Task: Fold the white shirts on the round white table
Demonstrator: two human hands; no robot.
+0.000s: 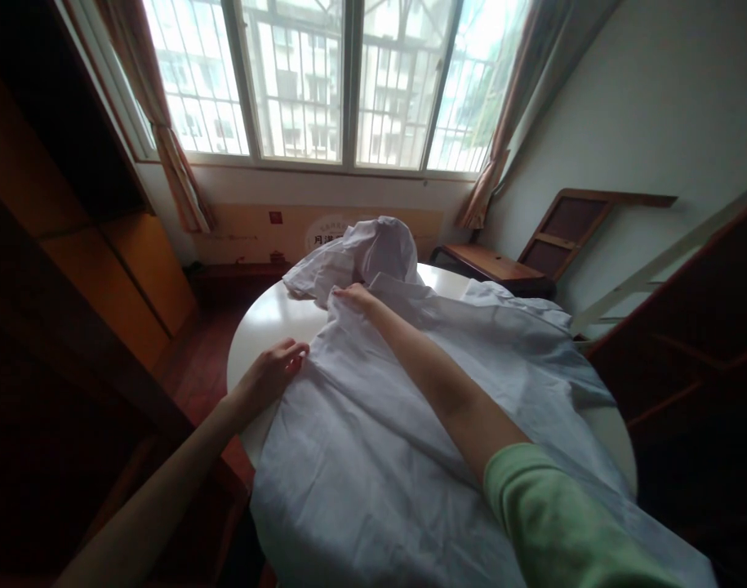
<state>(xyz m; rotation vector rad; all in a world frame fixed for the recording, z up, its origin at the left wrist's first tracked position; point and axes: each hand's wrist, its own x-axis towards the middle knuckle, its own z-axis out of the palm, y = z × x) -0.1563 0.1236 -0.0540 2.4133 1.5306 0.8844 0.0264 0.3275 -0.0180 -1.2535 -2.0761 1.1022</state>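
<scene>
A large white garment point(373, 457), looking like a long coat, lies wrinkled over the round white table point(251, 327) and hangs over its near edge. My left hand point(281, 363) pinches the garment's left edge between thumb and fingers. Farther up that same edge, my right hand point(353, 296) grips the cloth, with my forearm reaching across the garment. Beyond the right hand, part of the cloth stands up in a rounded bunch. Another crumpled part of it lies toward the right side of the table.
A wooden chair point(495, 265) stands past the table on the right, by the wall. Behind the table is a barred window point(349, 90) with tied curtains point(177, 180). Orange cabinets point(144, 278) are at left, and dark furniture point(685, 376) rises close on the right.
</scene>
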